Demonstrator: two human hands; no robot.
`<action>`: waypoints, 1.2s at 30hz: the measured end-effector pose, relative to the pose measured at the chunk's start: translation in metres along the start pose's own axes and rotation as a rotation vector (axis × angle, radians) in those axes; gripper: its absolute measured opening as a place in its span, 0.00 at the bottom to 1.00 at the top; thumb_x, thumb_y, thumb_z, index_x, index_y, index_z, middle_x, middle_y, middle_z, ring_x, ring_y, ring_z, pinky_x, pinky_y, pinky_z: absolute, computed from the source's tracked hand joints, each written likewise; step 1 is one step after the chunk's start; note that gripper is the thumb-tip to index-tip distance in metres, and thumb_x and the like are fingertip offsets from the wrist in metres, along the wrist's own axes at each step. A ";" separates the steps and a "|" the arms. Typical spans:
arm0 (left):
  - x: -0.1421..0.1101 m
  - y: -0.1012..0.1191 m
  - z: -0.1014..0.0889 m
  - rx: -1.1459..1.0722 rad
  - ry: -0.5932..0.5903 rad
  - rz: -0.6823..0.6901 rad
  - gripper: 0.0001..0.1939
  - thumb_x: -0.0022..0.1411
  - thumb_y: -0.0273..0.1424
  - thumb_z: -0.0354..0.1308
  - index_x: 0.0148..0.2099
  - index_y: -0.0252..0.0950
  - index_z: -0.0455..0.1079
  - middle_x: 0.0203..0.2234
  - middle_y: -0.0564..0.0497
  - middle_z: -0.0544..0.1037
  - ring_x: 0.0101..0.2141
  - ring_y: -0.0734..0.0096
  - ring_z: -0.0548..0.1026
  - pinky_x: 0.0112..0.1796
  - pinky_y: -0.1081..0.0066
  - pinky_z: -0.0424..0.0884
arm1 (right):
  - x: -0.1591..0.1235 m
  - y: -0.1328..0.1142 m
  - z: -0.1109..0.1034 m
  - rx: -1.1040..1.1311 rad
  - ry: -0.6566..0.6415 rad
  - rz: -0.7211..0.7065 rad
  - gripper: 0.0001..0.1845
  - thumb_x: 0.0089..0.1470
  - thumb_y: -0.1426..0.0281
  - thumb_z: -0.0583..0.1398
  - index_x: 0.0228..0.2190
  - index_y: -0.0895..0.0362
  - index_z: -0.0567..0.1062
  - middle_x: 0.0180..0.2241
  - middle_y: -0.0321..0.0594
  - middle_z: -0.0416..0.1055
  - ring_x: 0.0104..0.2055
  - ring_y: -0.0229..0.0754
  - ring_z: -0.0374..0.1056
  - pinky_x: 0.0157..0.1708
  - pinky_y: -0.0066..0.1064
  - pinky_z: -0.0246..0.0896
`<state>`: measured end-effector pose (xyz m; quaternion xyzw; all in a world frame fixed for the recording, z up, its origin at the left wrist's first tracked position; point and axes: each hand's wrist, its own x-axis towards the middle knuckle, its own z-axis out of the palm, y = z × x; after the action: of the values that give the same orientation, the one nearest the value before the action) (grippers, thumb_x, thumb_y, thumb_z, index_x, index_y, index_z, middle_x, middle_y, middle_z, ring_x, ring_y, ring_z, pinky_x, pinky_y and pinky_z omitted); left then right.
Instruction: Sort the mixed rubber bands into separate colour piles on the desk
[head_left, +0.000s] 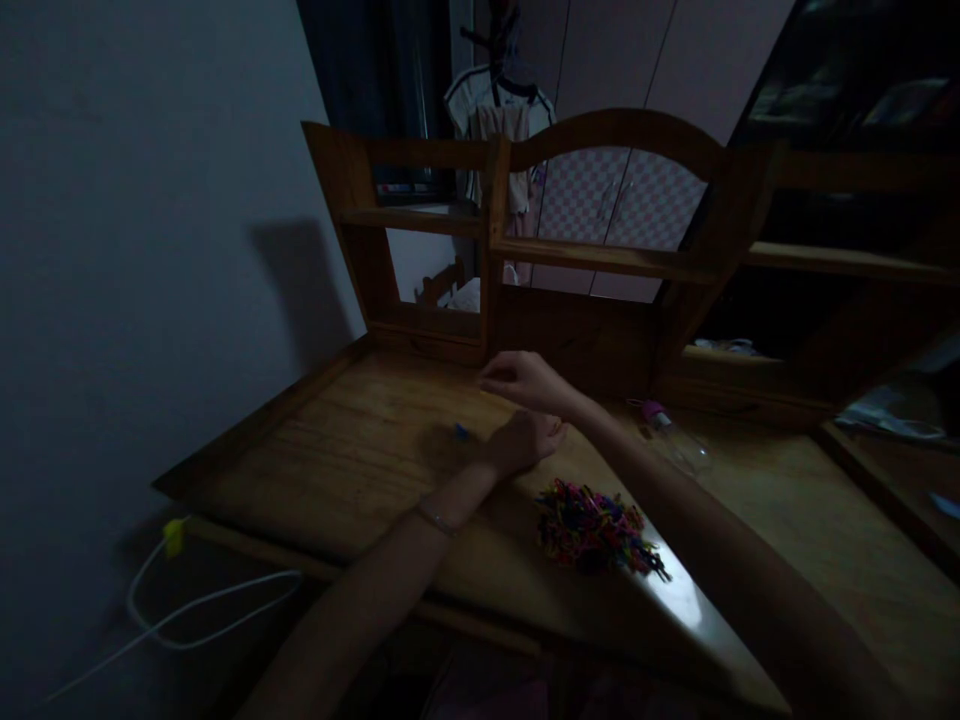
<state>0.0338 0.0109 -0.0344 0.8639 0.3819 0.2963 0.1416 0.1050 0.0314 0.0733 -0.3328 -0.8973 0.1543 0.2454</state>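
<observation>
On the desk (pixel 352 450), the left hand (pixel 525 440) and right hand (pixel 525 378) have curled fingers, their grip impossible to tell, with the tangled multicoloured heap (pixel 592 528) at five o'clock and a clear bottle (pixel 684 448), contents indistinct, at three.

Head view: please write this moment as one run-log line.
left hand, right hand: close together | grip: unclear | multicoloured band pile, pink-capped bottle: on wooden desk

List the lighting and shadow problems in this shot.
Head view: dim overall, upper right nearly black; same view: glare whitens the wooden desktop beside the tangled multicolored bands; same view: a soft shadow lies on the desktop near the left hand, another on the wall.
</observation>
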 end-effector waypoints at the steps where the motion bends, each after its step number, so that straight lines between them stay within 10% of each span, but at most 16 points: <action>1: 0.001 0.001 -0.002 0.012 0.017 0.002 0.11 0.66 0.33 0.49 0.36 0.34 0.69 0.31 0.45 0.75 0.35 0.65 0.73 0.38 0.66 0.68 | -0.012 -0.001 -0.015 0.019 0.059 0.011 0.15 0.57 0.63 0.57 0.38 0.60 0.79 0.35 0.41 0.75 0.35 0.37 0.69 0.34 0.26 0.58; 6: 0.010 0.002 -0.008 0.073 0.058 -0.003 0.05 0.63 0.28 0.51 0.37 0.36 0.68 0.32 0.47 0.75 0.35 0.64 0.73 0.37 0.68 0.66 | -0.094 0.001 -0.056 0.036 0.051 0.155 0.15 0.55 0.61 0.59 0.38 0.57 0.79 0.35 0.42 0.75 0.32 0.38 0.68 0.32 0.28 0.60; 12: 0.014 0.006 -0.008 0.122 0.060 -0.014 0.05 0.64 0.29 0.50 0.38 0.37 0.67 0.32 0.49 0.75 0.35 0.66 0.72 0.36 0.69 0.66 | -0.157 0.008 -0.031 0.046 -0.245 0.233 0.14 0.54 0.65 0.60 0.43 0.53 0.77 0.40 0.41 0.74 0.29 0.36 0.67 0.29 0.28 0.61; 36: 0.011 0.015 -0.009 0.194 0.101 -0.021 0.08 0.65 0.31 0.49 0.34 0.38 0.66 0.29 0.49 0.74 0.34 0.66 0.71 0.36 0.68 0.64 | -0.167 0.023 -0.021 0.240 -0.112 0.322 0.09 0.54 0.67 0.59 0.34 0.57 0.77 0.25 0.36 0.70 0.24 0.34 0.61 0.24 0.26 0.55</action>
<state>0.0422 0.0091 -0.0159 0.8535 0.4244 0.2996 0.0411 0.2386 -0.0617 0.0241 -0.4311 -0.8200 0.3156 0.2053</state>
